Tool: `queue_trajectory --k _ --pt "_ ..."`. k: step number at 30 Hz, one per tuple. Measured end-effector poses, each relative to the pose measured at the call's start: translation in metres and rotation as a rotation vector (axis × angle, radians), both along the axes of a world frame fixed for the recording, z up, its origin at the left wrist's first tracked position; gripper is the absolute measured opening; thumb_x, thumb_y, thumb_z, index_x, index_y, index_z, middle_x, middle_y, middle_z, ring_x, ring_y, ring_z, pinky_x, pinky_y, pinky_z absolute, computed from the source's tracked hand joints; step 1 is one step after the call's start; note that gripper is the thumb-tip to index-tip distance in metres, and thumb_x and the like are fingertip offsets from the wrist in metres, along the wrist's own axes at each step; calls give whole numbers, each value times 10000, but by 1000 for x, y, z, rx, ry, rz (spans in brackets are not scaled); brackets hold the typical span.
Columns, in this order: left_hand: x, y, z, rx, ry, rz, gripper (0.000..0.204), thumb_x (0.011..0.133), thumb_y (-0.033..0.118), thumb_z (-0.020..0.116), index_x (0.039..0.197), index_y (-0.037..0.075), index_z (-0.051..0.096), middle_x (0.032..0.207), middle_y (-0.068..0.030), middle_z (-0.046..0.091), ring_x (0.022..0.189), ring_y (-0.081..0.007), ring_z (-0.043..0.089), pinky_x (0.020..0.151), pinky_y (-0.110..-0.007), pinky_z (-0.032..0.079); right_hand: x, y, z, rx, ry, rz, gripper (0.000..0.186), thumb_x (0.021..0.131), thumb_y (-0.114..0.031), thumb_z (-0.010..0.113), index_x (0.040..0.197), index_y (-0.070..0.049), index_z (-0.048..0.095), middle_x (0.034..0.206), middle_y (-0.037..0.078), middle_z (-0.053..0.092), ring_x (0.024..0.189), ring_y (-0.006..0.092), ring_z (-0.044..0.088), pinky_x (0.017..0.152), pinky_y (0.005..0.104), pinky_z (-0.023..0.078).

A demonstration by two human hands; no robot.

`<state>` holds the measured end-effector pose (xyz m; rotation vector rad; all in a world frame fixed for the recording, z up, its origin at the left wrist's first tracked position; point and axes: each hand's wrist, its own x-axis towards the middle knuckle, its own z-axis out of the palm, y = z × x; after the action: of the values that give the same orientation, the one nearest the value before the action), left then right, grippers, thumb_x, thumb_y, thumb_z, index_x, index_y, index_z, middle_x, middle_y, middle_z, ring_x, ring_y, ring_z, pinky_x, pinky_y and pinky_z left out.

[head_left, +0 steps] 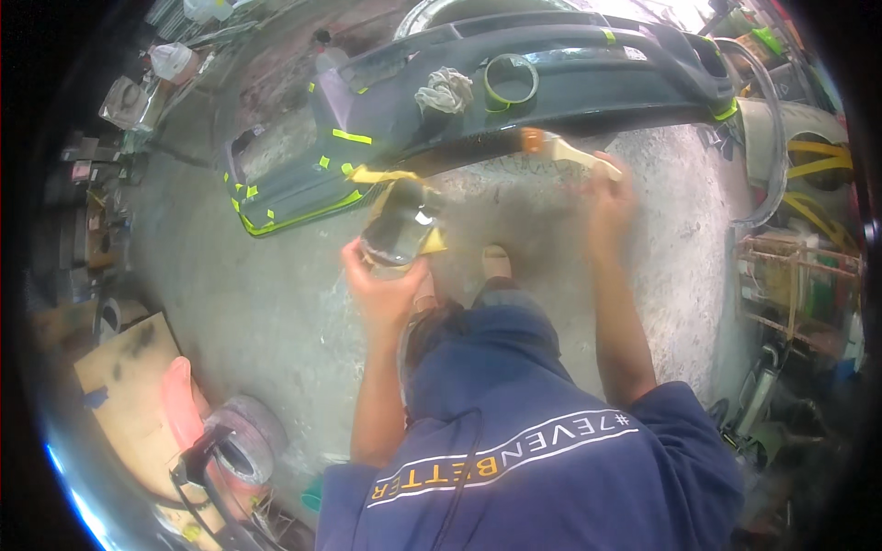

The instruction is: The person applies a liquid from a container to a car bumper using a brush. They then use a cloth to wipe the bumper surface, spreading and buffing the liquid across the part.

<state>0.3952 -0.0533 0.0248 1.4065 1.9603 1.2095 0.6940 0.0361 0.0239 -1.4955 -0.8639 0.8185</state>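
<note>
- Head view: a pale-handled, orange-ended brush-like tool (571,154) sits pinched in the right hand (611,190), near the grey bumper (597,90).
- Left hand (386,283) curls around a dark glossy object (401,225) edged with yellow.
- Tape roll (496,97) and crumpled cloth (444,91) rest on the bumper.

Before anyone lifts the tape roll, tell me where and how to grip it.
Best pinch the tape roll by its right rim, fingers inside the hollow, thumb outside, coming from above and the right. It is an open ring resting on the grey bumper, its hollow facing the camera; the crumpled cloth lies to its left, so the right side looks freer.
</note>
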Motion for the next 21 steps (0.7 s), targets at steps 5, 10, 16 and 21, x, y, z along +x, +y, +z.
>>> queue_trajectory --k 5,10,16,21 --pt "-59 -19 1 5 -30 48 711 692 160 953 1237 7 524 1165 -88 620 1088 -186 623 961 -336 500 4 -10 -10 230 -277 -310 234 1008 -87 628 1228 -46 697 957 57 664 754 132 615 673 286 489" --pt "-114 -38 6 -65 -120 129 741 676 181 947 1256 -2 524 1192 -119 611 1121 -235 617 974 -382 490 -85 -22 -26 291 -955 -247 324 911 -10 655 1225 -71 712 939 120 645 873 304 636 755 416 524" --pt "-167 -62 -5 -104 -170 95 793 699 138 949 1316 2 470 1285 -125 564 1210 -222 568 1054 -375 440 -195 -53 -35 373 -885 -31 305 882 1 673 1174 -59 735 992 146 707 871 297 696 740 398 572" --pt "-189 -70 -7 -77 -200 82 755 712 114 937 1303 -1 481 1271 -119 580 1185 -219 587 1043 -367 451 -237 -70 -28 475 -715 95 309 868 42 683 1164 -36 732 965 139 703 797 281 683 718 378 563"
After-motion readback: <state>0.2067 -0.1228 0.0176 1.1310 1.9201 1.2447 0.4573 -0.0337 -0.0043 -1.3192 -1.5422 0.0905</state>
